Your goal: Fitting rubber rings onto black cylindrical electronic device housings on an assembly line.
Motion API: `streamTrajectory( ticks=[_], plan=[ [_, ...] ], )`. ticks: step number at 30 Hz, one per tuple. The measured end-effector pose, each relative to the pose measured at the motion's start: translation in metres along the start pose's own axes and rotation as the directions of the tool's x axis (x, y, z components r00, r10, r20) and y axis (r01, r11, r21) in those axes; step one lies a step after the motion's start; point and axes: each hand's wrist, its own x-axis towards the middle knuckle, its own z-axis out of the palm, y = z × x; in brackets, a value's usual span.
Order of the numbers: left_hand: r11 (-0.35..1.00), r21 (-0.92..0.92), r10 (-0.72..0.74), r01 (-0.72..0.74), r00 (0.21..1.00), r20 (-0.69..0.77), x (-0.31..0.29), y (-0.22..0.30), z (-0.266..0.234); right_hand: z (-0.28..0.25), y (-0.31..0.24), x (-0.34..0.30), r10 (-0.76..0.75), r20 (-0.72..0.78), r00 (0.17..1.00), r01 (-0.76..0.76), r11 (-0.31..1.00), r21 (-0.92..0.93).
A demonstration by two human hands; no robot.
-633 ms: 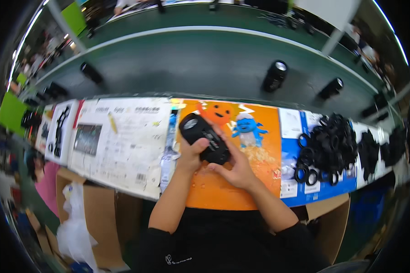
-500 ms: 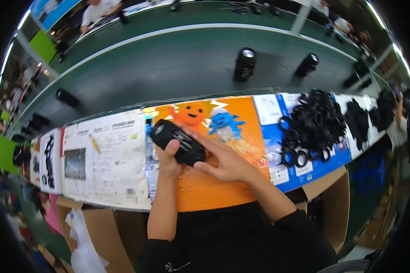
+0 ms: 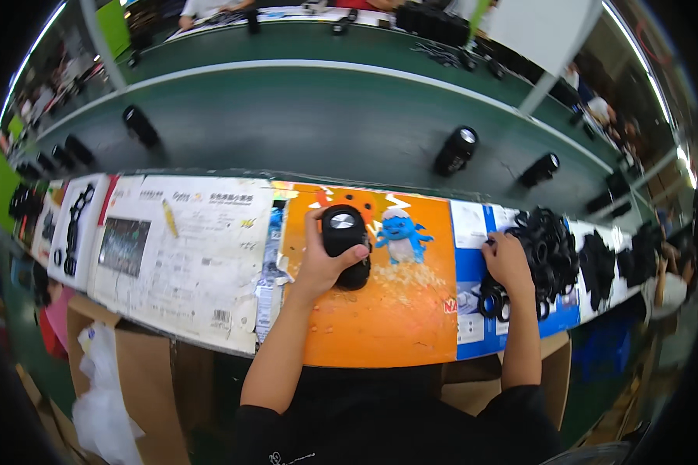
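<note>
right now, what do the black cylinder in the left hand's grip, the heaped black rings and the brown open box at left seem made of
Black cylinder: perhaps plastic, dull dark body; its silver round end gleams like metal or metallic-coated plastic.

Heaped black rings: likely rubber or plastic, fairly matte.

Brown open box: apparently cardboard, matte, with flat panels.
</note>
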Motion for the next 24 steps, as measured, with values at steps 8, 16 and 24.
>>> streamTrajectory(
  ticks=[8, 16, 24],
  plan=[
    [0.996, -0.065, -0.061, 0.059, 0.998, -0.025, -0.005, 0.024, -0.02, -0.02, -0.006, 0.017, -0.019, -0.053, 0.998, 0.009, 0.983, -0.185],
    [0.997, -0.071, -0.017, 0.013, 0.999, -0.052, 0.005, 0.011, -0.01, -0.006, -0.088, 0.018, -0.22, -0.282, 0.934, 0.274, 0.947, 0.167],
    [0.997, 0.05, 0.058, -0.056, 0.998, -0.034, 0.004, 0.002, -0.024, 0.007, -0.153, 0.013, -0.462, -0.013, 0.887, 0.389, 0.733, 0.558]
  ],
)
